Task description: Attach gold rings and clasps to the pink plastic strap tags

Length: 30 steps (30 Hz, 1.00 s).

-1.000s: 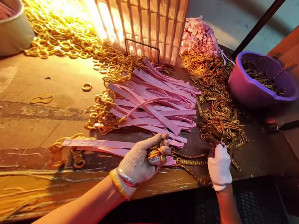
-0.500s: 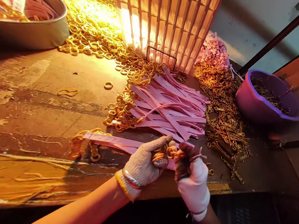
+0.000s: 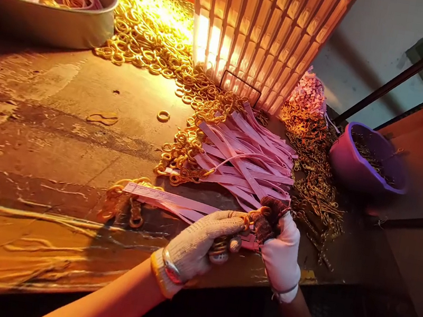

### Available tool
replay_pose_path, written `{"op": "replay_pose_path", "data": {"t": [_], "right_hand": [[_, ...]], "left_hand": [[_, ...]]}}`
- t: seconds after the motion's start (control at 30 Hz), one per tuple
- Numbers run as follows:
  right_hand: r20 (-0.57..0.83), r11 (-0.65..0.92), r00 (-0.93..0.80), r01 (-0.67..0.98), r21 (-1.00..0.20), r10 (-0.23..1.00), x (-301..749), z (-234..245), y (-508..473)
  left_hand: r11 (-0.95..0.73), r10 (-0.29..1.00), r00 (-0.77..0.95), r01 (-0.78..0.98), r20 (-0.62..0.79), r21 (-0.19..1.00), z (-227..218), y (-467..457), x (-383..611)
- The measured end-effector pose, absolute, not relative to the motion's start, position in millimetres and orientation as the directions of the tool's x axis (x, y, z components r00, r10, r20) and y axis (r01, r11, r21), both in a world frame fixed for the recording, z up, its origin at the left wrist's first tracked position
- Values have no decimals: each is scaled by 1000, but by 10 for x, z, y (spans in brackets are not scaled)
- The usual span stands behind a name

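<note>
My left hand (image 3: 204, 240), in a pale knit glove with a yellow cuff, is closed on several metal rings (image 3: 219, 248). One ring (image 3: 247, 222) is pinched at its thumb and fingertips. My right hand (image 3: 277, 238), in a white glove with dark fingers, meets it there and grips a short brass-coloured chain (image 3: 256, 215) at that ring; the fingers hide part of it. Behind both hands lies a heap of pink straps (image 3: 251, 159) with ringed chains (image 3: 179, 156) at their left ends. A few more pink straps (image 3: 167, 199) pass behind my left hand.
A metal basin (image 3: 76, 24) with straps stands at the back left. Loose rings (image 3: 146, 35) are piled before a ribbed upright panel (image 3: 255, 31). On the right are loose chains (image 3: 314, 169) and a purple bowl (image 3: 341, 152). The bench's front edge (image 3: 57, 268) runs below.
My hands have come closer together, the left fingertips now pinching a ring against the chain in the right hand. The whole view has tilted and shifted slightly.
</note>
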State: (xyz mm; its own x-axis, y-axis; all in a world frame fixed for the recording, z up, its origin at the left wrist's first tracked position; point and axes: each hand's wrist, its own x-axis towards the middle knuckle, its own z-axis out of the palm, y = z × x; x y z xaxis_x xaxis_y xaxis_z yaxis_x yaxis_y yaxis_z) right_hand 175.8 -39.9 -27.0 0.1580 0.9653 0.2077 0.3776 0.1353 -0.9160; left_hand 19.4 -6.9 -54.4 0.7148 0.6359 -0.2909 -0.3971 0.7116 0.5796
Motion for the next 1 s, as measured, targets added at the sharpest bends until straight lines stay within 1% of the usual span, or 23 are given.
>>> {"op": "replay_pose_path", "data": {"t": [0.03, 0.1, 0.17, 0.23, 0.27, 0.3, 0.33, 0.37, 0.4, 0.43, 0.47, 0.5, 0.53, 0.57, 0.6, 0.67, 0.7, 0.73, 0.77, 0.83, 0.9, 0.93, 1.0], "right_hand": [[200, 127, 156, 386, -914, 967, 1738, -281, -399], [165, 88, 167, 391, -916, 972, 1697, -284, -383], [110, 36, 202, 342, -939, 973, 1668, -254, -339], [26, -29, 249, 214, -976, 968, 1661, -197, -281], [-19, -58, 267, 136, -989, 964, 1663, -165, -255], [-56, -78, 276, 67, -995, 960, 1667, -136, -235], [-76, -84, 274, 17, -996, 959, 1669, -114, -224], [-74, -74, 265, -8, -997, 961, 1668, -101, -223], [-50, -49, 257, -12, -999, 965, 1663, -100, -231], [-14, -16, 246, 6, -1000, 969, 1654, -111, -246], [37, 26, 242, 45, -999, 970, 1645, -131, -268], [106, 82, 239, 109, -991, 965, 1638, -160, -295], [189, 142, 234, 206, -968, 954, 1634, -195, -324], [286, 203, 216, 337, -919, 934, 1636, -232, -356], [389, 264, 169, 492, -829, 905, 1641, -268, -388], [526, 350, 4, 742, -571, 850, 1653, -329, -452], [547, 377, -80, 805, -458, 834, 1652, -351, -483], [545, 399, -146, 834, -380, 826, 1646, -364, -514], [532, 418, -195, 844, -337, 824, 1632, -371, -543], [504, 442, -248, 841, -312, 827, 1598, -362, -600], [473, 461, -284, 831, -313, 834, 1588, -336, -651], [458, 470, -293, 815, -340, 839, 1602, -320, -673], [431, 457, -259, 761, -460, 865, 1674, -287, -698]], "left_hand": [[673, 650, 701, -352, -293, 651, -548, -69, 182], [503, 753, 600, -260, -271, 824, -543, -70, 165], [230, 899, 417, -183, -136, 956, -518, -64, 142], [-5, 969, 242, -146, 40, 989, -487, -45, 103], [-44, 978, 196, -161, 75, 986, -477, -28, 78], [-7, 980, 193, -205, 48, 979, -471, -9, 50], [102, 971, 238, -279, -34, 955, -472, 12, 23], [260, 937, 320, -372, -140, 891, -478, 32, -2], [435, 875, 418, -456, -245, 776, -489, 48, -21], [593, 789, 518, -505, -330, 627, -501, 57, -33], [705, 704, 598, -523, -383, 478, -515, 57, -35], [765, 644, 645, -530, -412, 366, -528, 44, -28], [789, 614, 664, -535, -426, 303, -540, 21, -12], [797, 603, 673, -533, -428, 285, -553, -12, 10], [796, 605, 679, -527, -416, 299, -565, -51, 38], [754, 656, 656, -539, -374, 376, -591, -132, 94], [720, 690, 631, -552, -355, 420, -604, -165, 118], [684, 724, 603, -564, -335, 463, -615, -189, 138], [649, 752, 580, -570, -314, 504, -624, -203, 151], [621, 764, 580, -544, -281, 564, -633, -199, 159], [627, 734, 623, -466, -271, 625, -622, -172, 147], [615, 725, 632, -417, -272, 669, -608, -157, 135], [545, 742, 610, -306, -278, 781, -558, -132, 110]]}}
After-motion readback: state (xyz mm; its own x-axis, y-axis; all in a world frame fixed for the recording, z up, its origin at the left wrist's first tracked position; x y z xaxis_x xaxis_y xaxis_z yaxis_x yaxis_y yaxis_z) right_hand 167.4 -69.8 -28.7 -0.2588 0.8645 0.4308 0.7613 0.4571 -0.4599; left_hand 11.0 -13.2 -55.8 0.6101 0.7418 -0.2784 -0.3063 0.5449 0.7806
